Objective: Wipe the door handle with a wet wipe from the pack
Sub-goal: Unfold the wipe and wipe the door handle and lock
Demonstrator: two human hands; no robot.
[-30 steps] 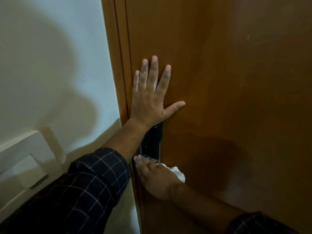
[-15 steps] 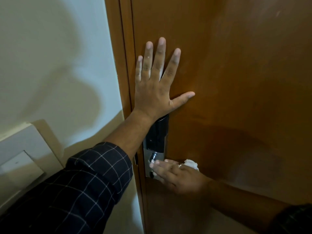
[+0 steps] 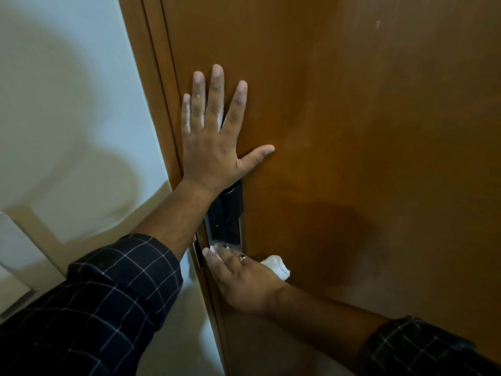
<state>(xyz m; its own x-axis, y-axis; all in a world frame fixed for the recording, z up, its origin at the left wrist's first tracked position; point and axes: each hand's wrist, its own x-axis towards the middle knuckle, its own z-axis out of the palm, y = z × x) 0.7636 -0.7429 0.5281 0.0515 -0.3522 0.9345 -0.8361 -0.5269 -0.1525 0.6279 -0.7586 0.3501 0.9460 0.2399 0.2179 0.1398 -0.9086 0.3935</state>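
My left hand [image 3: 214, 137] lies flat on the brown wooden door [image 3: 366, 131], fingers spread, just above the black and silver lock plate [image 3: 226, 218]. My right hand [image 3: 244, 278] is pressed over the lower end of that plate, where the door handle sits hidden beneath it. A white wet wipe [image 3: 276, 265] is bunched under the right hand, one end sticking out to the right and a bit showing at the fingertips. The wipe pack is out of view.
The door frame [image 3: 160, 104] runs along the door's left edge, with a pale wall [image 3: 67, 104] beyond it. A white panel [image 3: 16, 256] sits low on the wall at the left. Both forearms wear dark checked sleeves.
My right hand with the wipe slid a little right and then back left over the bottom of the lock plate. The left hand stays flat on the door.
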